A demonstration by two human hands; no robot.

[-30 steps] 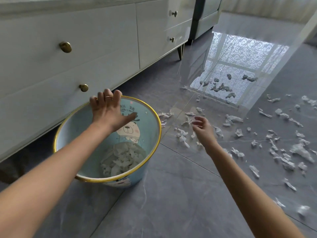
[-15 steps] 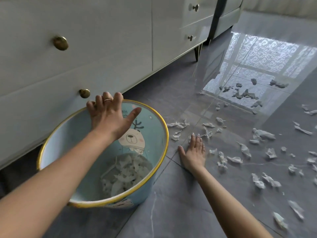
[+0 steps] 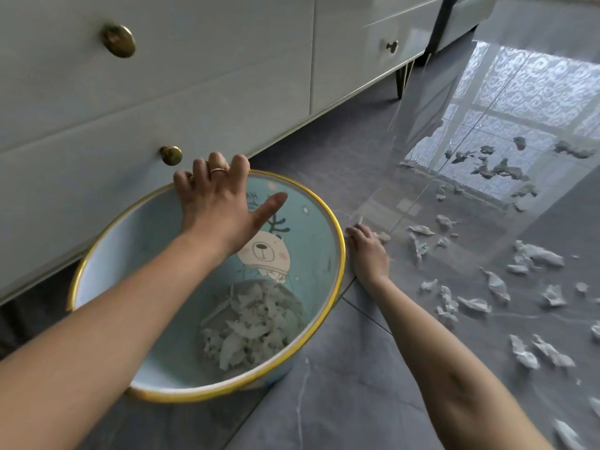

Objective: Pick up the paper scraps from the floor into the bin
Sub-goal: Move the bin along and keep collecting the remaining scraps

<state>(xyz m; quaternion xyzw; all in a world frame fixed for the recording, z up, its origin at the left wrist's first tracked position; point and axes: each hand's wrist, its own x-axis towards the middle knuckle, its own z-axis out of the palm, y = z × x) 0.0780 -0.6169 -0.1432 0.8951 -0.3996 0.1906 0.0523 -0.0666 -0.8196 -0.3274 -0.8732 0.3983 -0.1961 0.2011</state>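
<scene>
Head-worn view, forward and down, close

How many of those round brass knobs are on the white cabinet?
3. The upper knob is high on the near drawer front, the lower knob is just behind the bin, and the far knob is on the distant drawer. More may lie outside the picture.

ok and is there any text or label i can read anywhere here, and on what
No text reads clearly.
bin: a few printed marks above the cartoon bear, partly hidden by the left hand, too blurred to read.
cabinet drawers: none.
paper scraps: none.
</scene>
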